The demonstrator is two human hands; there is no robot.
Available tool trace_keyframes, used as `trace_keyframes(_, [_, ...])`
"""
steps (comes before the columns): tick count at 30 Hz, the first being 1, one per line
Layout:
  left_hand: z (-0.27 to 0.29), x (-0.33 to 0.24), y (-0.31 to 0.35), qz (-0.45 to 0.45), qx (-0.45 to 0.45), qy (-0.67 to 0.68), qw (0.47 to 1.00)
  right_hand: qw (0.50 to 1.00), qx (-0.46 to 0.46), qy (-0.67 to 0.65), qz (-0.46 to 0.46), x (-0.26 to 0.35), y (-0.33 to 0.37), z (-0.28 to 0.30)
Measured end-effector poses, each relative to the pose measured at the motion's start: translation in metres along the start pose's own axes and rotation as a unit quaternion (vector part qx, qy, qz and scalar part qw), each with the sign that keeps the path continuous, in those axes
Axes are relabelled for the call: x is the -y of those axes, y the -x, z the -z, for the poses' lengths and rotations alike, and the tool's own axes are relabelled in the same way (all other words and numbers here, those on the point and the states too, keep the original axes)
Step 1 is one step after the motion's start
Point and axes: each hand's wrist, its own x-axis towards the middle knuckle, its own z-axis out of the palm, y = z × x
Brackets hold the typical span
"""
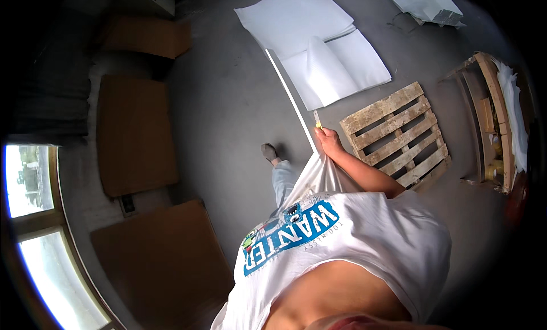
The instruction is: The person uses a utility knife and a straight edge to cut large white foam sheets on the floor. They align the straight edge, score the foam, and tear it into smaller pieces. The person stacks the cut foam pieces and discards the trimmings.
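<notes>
Right hand [329, 141] gripping yellow knife [318, 123], white sheets [319, 45], pallet [399, 133]

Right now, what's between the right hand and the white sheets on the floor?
Head view: the right hand grips a small yellow-tipped tool. Between it and the white sheets lies bare grey floor, crossed by a long thin white strip.

A smooth grey concrete floor [228, 102] fills the room. Flat brown cardboard sheets [137, 133] lie along its left side, near a bright arched window with a wooden frame [34, 216] that lets in daylight. Large white paper sheets [319, 45] are spread at the top. A weathered wooden slatted pallet [396, 133] lies to the right, beside a curved wooden frame [493, 113].
</notes>
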Motion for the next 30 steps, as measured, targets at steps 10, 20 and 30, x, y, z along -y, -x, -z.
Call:
trace_keyframes(10, [0.049,-0.525,-0.216,-0.198,0.111,-0.242,0.943,0.991,-0.123,0.008,-0.059,0.058,-0.280,-0.135])
trace_keyframes(20, [-0.195,-0.911,-0.277,-0.262,0.399,-0.182,0.860,0.977,-0.206,-0.046,0.015,0.099,-0.552,-0.283])
trace_keyframes(30, [-0.303,-1.164,-0.366,-0.237,0.401,-0.208,0.860,0.971,-0.178,-0.088,-0.136,0.208,-0.806,-0.299])
